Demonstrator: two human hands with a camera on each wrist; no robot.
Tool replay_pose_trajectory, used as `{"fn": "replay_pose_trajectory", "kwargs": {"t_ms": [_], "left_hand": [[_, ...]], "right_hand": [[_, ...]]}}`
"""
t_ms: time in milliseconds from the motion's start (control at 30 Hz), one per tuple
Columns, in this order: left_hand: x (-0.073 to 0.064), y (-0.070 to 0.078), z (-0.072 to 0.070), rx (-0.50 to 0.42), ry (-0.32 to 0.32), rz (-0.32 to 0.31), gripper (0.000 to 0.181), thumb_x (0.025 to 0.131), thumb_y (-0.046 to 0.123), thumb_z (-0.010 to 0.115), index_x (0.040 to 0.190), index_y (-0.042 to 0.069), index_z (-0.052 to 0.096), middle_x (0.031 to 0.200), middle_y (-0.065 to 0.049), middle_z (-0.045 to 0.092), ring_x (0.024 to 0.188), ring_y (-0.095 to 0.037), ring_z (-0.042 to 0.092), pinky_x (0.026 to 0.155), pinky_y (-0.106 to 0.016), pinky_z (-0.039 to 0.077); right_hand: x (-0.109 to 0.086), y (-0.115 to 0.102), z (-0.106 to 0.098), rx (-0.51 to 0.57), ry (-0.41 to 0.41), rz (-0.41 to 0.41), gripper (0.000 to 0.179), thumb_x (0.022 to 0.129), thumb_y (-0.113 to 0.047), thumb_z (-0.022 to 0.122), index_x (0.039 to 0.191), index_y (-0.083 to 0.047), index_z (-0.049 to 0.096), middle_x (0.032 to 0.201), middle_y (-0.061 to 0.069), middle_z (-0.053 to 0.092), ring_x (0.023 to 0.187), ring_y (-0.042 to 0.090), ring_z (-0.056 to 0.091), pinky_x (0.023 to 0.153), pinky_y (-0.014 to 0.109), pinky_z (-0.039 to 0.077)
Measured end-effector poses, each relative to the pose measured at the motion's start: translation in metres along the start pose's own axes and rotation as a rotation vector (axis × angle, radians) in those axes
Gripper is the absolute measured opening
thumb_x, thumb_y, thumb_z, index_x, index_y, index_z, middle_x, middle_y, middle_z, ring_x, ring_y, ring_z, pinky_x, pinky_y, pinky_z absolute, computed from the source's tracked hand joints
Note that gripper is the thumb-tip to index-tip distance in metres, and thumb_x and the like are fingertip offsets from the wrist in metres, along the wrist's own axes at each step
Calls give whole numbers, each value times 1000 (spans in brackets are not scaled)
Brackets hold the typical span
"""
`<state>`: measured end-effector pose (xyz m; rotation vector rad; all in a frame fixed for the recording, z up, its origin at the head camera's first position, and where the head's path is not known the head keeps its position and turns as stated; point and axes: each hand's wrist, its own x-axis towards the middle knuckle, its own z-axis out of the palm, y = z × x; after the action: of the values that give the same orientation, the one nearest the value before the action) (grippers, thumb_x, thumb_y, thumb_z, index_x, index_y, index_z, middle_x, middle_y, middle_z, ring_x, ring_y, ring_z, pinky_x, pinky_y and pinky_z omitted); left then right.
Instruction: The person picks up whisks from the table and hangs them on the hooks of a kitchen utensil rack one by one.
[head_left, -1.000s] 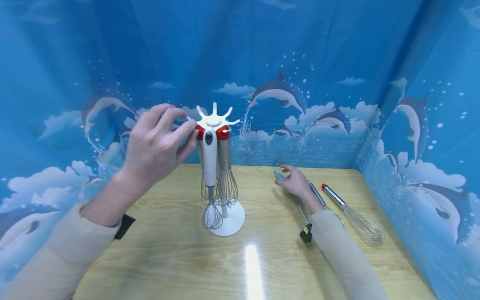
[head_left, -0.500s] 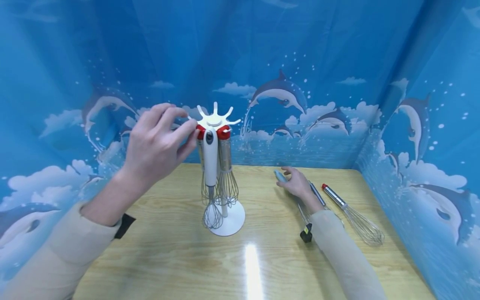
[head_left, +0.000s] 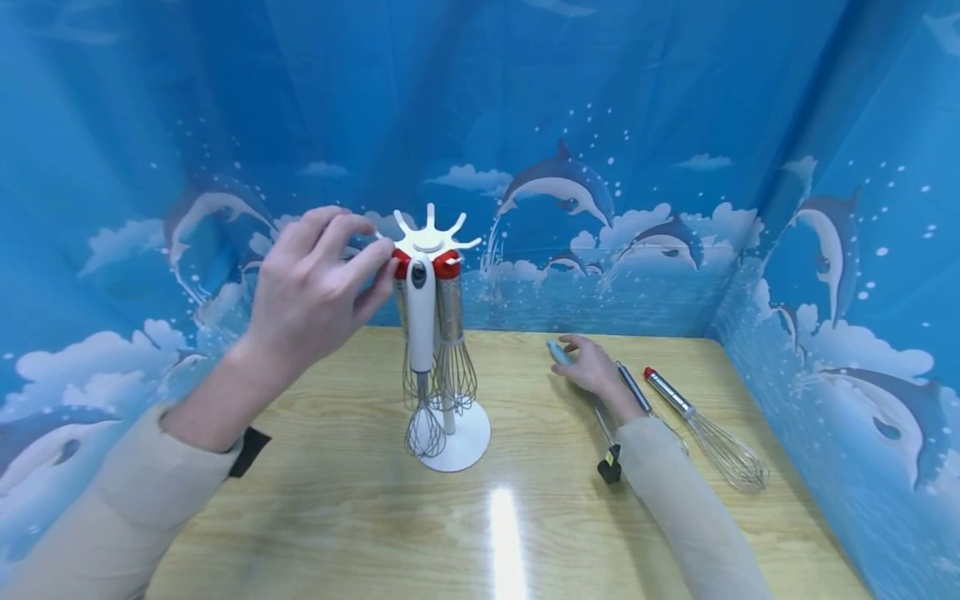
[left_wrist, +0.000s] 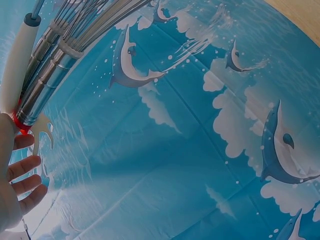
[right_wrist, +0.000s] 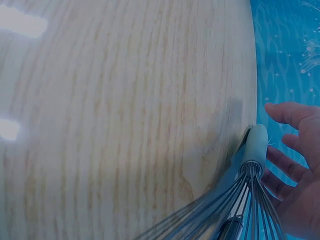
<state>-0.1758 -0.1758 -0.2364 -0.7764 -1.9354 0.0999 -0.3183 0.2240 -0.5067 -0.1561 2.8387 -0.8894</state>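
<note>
My left hand [head_left: 307,287] is raised at a white whisk stand [head_left: 468,440], thumb and forefinger pinching the red end of a steel-handled whisk [left_wrist: 45,95] that hangs there. Its other fingers are spread, as the left wrist view shows. In front hangs a white-handled whisk [head_left: 422,325], and right of it another red-ended whisk [head_left: 450,312]. Low over the table at right, my right hand [head_left: 596,368] is by a whisk with a light blue handle [right_wrist: 256,145]. Its fingers lie loosely along the handle's far side, with the thumb held apart.
Right of that hand lie a dark-handled whisk [head_left: 634,387], partly hidden by the forearm, and a steel whisk with a red end [head_left: 671,396]. The wooden table [head_left: 360,533] ends against a blue dolphin curtain [head_left: 465,100]. Bare hooks [head_left: 430,218] stick out of the stand's top.
My right hand has drawn back very slightly, and its fingers have come down a little nearer the blue handle. My left hand and the hanging whisks stay in place.
</note>
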Motion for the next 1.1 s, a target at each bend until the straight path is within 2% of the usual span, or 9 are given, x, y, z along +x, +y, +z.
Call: {"fn": "replay_pose_trajectory", "kwargs": {"t_ms": [167, 533, 1100], "left_hand": [[0, 0, 0, -4, -4, -2, 23, 101, 21, 63, 106, 3, 76, 111, -23, 74, 107, -42, 67, 86, -50, 61], [0, 1, -1, -3, -3, -5, 23, 102, 21, 63, 106, 3, 76, 109, -23, 74, 104, -42, 67, 83, -49, 61], [0, 0, 0, 0, 4, 2, 24, 102, 21, 60, 105, 3, 75, 107, -22, 74, 101, -41, 66, 82, -48, 60]], "right_hand": [[1, 0, 2, -1, 4, -13, 73, 94, -34, 76, 158, -13, 46, 149, 17, 61, 137, 44, 56, 112, 66, 45], [2, -2, 8, -15, 12, -47, 67, 94, -29, 76, 153, -10, 52, 146, 21, 63, 134, 45, 59, 110, 64, 48], [10, -4, 18, -58, 8, -50, 57, 92, -20, 72, 147, -11, 60, 137, 21, 67, 125, 42, 64, 100, 59, 54]]}}
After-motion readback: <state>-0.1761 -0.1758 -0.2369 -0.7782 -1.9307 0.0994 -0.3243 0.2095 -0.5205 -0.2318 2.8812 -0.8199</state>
